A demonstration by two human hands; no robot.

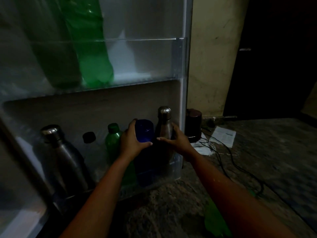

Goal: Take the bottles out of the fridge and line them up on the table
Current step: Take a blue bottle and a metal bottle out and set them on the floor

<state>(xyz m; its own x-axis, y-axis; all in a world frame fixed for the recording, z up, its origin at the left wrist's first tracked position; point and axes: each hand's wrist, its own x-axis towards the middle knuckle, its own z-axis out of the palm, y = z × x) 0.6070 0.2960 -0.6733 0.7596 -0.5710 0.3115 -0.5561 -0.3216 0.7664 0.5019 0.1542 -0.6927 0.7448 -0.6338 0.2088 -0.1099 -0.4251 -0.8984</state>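
Dim fridge door shelf (173, 170): L hand (133, 140) grip holds blue bottle (144, 131), R hand (176, 140) steel bottle (164, 124).

Two bare forearms, no sleeves visible

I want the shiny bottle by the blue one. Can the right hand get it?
Probably yes. The right hand is already wrapped round the steel bottle, and nothing sits above it in the door shelf.
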